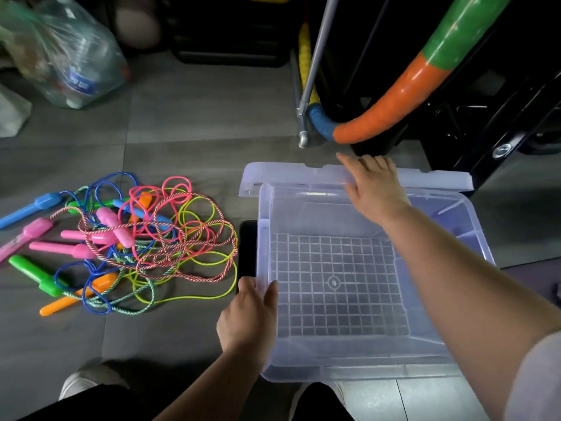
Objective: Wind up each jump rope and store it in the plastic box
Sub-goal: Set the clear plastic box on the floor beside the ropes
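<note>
A single view, worn on the person's head; it faces forward and steeply down at the tiled floor [182, 117]; the lens is wide, so the edges bow; the plastic box [334, 373] lies near, right of centre; the jump ropes [158, 238] lie at left; a shoe [86, 379] shows at the bottom edge, under the camera.

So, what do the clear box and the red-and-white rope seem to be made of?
The box: translucent plastic, smooth and slightly glossy; the floor shows through its walls and grid base. The red-and-white rope: probably twisted fibre cord with a matte look; its spiral strands are visible.
</note>
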{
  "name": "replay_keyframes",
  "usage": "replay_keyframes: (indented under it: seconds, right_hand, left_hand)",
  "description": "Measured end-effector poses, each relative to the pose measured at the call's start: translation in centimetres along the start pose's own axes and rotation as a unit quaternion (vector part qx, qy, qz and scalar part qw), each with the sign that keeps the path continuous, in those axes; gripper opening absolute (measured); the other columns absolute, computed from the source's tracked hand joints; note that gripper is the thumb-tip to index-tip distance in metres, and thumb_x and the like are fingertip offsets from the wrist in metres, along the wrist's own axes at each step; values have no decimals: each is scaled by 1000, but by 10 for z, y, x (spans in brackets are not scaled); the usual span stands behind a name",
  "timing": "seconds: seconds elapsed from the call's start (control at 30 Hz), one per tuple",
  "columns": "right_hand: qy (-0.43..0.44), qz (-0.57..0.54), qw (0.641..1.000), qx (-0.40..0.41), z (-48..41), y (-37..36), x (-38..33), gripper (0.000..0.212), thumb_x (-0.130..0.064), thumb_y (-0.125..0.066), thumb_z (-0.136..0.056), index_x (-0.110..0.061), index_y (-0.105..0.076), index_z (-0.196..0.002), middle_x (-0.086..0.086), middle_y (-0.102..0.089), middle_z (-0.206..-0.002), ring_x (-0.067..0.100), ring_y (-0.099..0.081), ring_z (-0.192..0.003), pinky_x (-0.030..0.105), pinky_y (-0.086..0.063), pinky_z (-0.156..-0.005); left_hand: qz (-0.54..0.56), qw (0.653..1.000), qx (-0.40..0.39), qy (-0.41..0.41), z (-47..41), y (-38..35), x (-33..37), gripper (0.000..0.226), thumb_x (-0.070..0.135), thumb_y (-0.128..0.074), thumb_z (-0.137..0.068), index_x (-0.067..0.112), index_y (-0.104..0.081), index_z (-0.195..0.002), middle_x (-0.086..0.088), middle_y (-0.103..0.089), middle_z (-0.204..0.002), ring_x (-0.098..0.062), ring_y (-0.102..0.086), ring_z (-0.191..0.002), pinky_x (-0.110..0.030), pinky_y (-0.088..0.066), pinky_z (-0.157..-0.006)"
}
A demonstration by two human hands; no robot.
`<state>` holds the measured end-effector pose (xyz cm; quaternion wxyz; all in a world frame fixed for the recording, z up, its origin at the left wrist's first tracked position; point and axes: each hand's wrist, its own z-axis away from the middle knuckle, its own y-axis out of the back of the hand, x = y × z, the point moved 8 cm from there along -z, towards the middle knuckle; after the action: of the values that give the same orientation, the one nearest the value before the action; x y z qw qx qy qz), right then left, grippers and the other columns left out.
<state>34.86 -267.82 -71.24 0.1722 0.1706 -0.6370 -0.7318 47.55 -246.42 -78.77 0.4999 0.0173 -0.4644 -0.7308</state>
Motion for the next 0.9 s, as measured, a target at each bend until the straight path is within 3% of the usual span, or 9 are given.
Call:
replay_keyframes:
  seconds: [0.23, 0.7, 0.9]
  right_hand:
    - [-1, 55, 997, -45, -15, -13, 3, 54, -22, -36, -95, -14, -15, -144, 18, -40, -132, 31, -29, -127, 42, 2, -115]
    - [-33, 22, 999, -28, -18, -23, 7, 73, -27, -50, -87, -15, -5, -144, 10, -24, -145, 28, -17, -136, 45, 1, -115]
    - [-31, 22, 999, -9, -12, -14, 8, 75, -23, -53, -85, -14, -8, -144, 12, -24, -146, 29, -18, -137, 40, -3, -116]
  left_hand:
    - [13, 1000, 10, 15, -7, -10, 16, 41, 45, -32, -93, 11, -40, -115, -12, -60, -122, -35, -55, -111, -35, -41, -85]
    - [64, 998, -3, -1, -24, -3, 11, 45, 52, -47, -84, 19, -43, -114, 0, -62, -113, -26, -58, -103, -31, -37, -75]
    - [128, 991, -5, -28, -35, 12, 8, 47, 43, -55, -83, 16, -45, -120, -1, -60, -118, -23, -60, -100, -38, -49, -86]
